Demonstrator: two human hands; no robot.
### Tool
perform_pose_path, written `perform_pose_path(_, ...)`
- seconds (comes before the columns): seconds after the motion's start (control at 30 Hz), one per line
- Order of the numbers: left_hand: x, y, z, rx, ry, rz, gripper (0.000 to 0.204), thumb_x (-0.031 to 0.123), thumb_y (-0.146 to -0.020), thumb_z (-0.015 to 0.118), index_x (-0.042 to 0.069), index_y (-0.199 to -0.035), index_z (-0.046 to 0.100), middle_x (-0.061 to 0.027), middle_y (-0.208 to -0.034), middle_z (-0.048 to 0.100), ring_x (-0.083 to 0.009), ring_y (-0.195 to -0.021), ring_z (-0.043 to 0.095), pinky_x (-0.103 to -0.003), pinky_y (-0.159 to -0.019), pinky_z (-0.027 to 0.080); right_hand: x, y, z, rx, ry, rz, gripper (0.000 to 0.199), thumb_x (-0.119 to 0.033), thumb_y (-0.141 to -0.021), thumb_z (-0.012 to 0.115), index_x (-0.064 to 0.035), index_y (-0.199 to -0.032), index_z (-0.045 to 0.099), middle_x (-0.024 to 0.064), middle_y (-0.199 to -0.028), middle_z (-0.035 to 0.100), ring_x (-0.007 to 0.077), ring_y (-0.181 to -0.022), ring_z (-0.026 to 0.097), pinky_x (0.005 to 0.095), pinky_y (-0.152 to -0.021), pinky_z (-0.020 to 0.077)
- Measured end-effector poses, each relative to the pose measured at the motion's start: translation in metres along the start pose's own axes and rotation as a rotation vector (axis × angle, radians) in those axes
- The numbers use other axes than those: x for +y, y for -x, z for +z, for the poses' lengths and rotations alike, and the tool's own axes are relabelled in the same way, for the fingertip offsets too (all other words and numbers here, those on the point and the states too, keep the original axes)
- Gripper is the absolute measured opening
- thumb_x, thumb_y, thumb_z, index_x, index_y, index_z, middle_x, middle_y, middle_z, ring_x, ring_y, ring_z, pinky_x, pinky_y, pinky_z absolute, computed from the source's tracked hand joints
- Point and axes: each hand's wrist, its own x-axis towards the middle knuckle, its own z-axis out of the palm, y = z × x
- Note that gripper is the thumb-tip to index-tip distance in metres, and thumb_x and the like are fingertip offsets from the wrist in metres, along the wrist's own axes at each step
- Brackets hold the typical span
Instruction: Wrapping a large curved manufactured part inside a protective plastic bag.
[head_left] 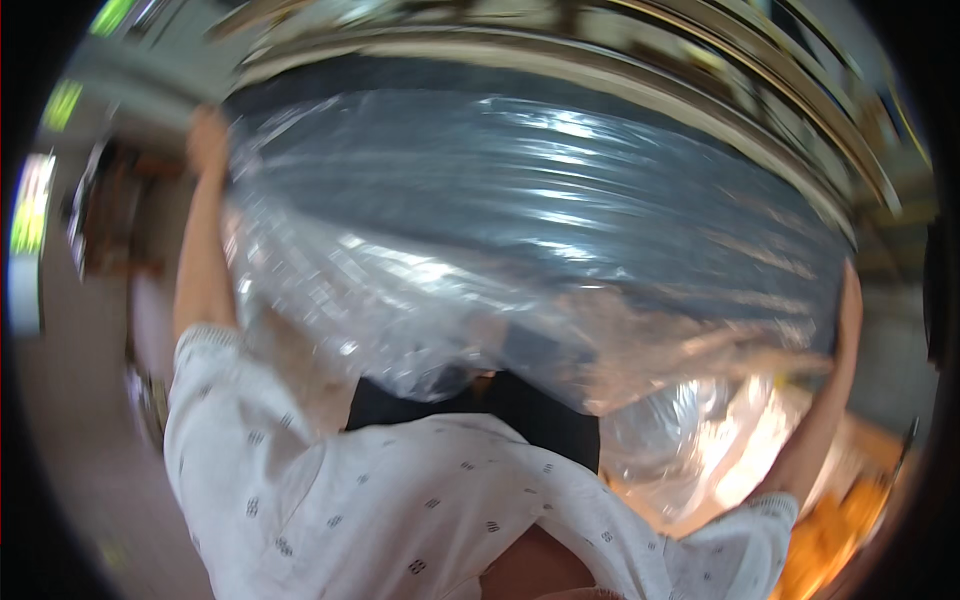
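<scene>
A dark panel (520,185) under clear plastic (400,270) spans a person's (420,490) front, left hand (208,145) gripping one end, right hand (849,305) at the other, its fingers too hidden to tell; the wide spread likely steadies it.

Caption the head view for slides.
Left hand, right hand at opposite ends of a wide blue-grey panel with clear plastic film.

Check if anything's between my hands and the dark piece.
Maybe clear plastic: it covers most of the dark piece. Your left hand and right hand are at its side edges, but whether plastic runs beneath them is too blurred to tell. Nothing else visible intervenes.
</scene>
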Motion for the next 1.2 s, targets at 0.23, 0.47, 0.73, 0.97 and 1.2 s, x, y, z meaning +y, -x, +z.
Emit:
perform_pose_path(0.23, -0.044, -0.007, -0.019, 0.359, 0.507, -0.105, 0.029, 0.027, -0.081, 0.053, 0.003, -0.096, 0.060, -0.0217, -0.097, 0.061, -0.0372, -0.094, 0.057, -0.043, -0.081, 0.043, -0.098, -0.043, 0.052, 0.401, 0.807, -0.734, 0.040, -0.033, -0.096, 0.041, -0.0027, -0.118, 0.054, 0.0176, -0.122, 0.050, 0.0312, -0.112, 0.049, 0.0368, -0.092, 0.0386)
perform_pose_path(0.47, -0.025, -0.011, -0.010, 0.468, 0.638, -0.376, 0.021, 0.021, -0.086, 0.048, 0.005, -0.098, 0.054, -0.0231, -0.094, 0.060, -0.0393, -0.091, 0.057, -0.045, -0.080, 0.044, -0.302, 0.238, 0.184, -1.076, -0.231, -0.233, 0.024, -0.022, -0.089, 0.049, -0.0033, -0.097, 0.061, 0.0066, -0.086, 0.061, 0.0142, -0.080, 0.059, 0.0269, -0.074, 0.0460)
perform_pose_path(0.73, 0.034, -0.001, -0.013, 0.618, 0.845, -0.519, 0.028, 0.017, -0.090, 0.041, -0.001, -0.109, 0.051, -0.0282, -0.098, 0.058, -0.0418, -0.094, 0.055, -0.046, -0.082, 0.042, -0.183, 0.331, 0.345, -0.860, 0.084, -0.724, 0.044, -0.018, -0.086, 0.057, 0.0015, -0.124, 0.046, 0.0221, -0.123, 0.050, 0.0341, -0.110, 0.049, 0.0396, -0.094, 0.0386)
perform_pose_path(0.97, 0.048, 0.004, -0.028, 0.998, 1.093, -0.503, 0.011, -0.003, -0.078, 0.043, 0.004, -0.083, 0.037, -0.0166, -0.062, 0.042, -0.0406, -0.061, 0.045, -0.045, -0.055, 0.036, -0.249, 0.236, 0.221, -1.096, -0.849, -0.102, 0.047, -0.031, -0.088, 0.050, -0.0038, -0.126, 0.046, 0.0113, -0.124, 0.049, 0.0207, -0.109, 0.050, 0.0367, -0.089, 0.0427)
perform_pose_path(1.2, 0.045, 0.009, -0.034, 0.932, 1.278, -0.450, 0.010, -0.002, -0.082, 0.043, 0.005, -0.085, 0.036, -0.0135, -0.062, 0.043, -0.0324, -0.058, 0.047, -0.042, -0.053, 0.037, -0.276, 0.274, 0.232, -1.130, -0.746, -0.365, 0.036, -0.029, -0.089, 0.048, -0.0056, -0.117, 0.049, 0.0086, -0.110, 0.050, 0.0182, -0.095, 0.050, 0.0346, -0.078, 0.0421)
